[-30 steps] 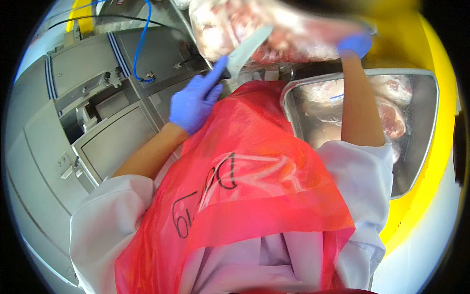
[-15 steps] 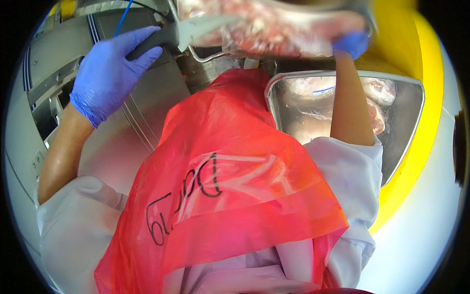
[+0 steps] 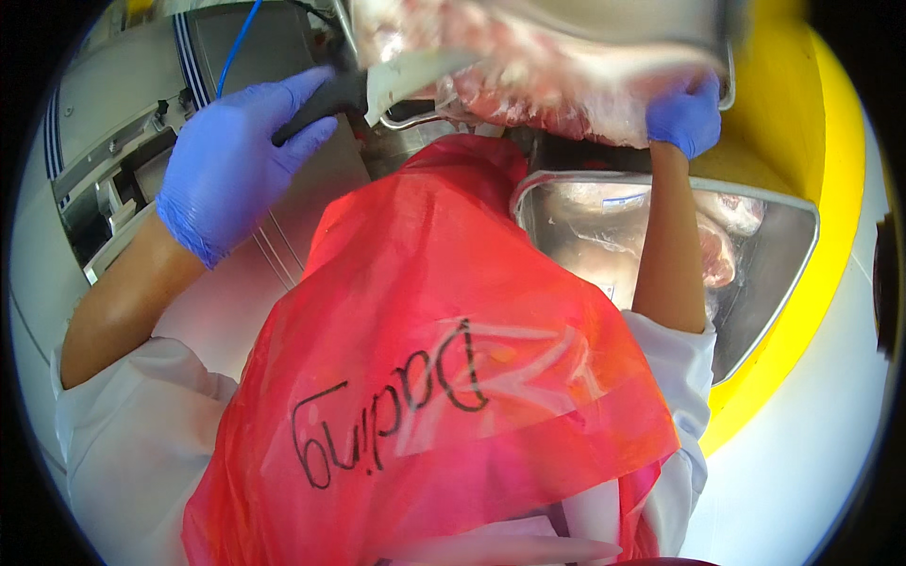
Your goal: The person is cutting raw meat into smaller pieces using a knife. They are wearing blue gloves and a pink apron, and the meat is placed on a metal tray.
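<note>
My left hand [image 3: 236, 160], in a blue glove, is wrapped round the black handle of a knife [image 3: 411, 83]. Its broad blade points right and overlaps the near left part of a large slab of raw meat [image 3: 557, 99]; whether it touches the meat I cannot tell. Blue-gloved too, my right hand [image 3: 686, 115] grips the slab's right end, fingers partly hidden. Pale fat and red flesh show along the slab. A blurred metal pan or plate [image 3: 651, 28] lies just beyond it.
A metal bin [image 3: 760, 330] at the right holds several meat pieces [image 3: 604, 222], some wrapped in clear film with labels. A yellow curved rim [image 3: 838, 170] surrounds that side. Steel machinery [image 3: 123, 104] with a blue cable [image 3: 234, 47] stands left. My red apron [image 3: 425, 330] fills the middle.
The slab has shifted slightly toward me, and my right hand with it. My left hand and the knife have moved a little right and nearer. More of the metal behind the slab shows.
</note>
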A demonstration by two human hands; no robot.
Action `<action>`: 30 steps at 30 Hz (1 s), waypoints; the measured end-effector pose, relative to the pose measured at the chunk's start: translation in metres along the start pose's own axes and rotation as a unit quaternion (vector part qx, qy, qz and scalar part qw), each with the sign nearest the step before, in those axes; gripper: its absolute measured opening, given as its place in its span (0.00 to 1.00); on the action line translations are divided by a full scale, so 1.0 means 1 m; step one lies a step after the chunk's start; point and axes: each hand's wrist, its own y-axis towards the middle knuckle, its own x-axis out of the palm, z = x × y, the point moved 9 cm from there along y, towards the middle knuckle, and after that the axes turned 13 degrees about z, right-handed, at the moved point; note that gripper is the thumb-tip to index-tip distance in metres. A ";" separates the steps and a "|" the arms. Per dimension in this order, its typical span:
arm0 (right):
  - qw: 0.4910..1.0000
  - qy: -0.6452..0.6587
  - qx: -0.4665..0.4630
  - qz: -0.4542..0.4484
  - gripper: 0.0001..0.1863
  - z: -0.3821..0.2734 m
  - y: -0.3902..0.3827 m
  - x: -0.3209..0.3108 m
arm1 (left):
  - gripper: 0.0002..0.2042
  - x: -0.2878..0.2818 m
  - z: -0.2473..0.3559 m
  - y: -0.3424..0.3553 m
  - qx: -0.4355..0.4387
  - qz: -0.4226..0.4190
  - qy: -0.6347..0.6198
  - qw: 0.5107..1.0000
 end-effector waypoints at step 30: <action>0.998 -0.057 -0.026 -0.012 0.40 0.004 -0.006 0.000 | 0.26 0.259 -0.114 0.010 0.070 0.194 -0.241 0.948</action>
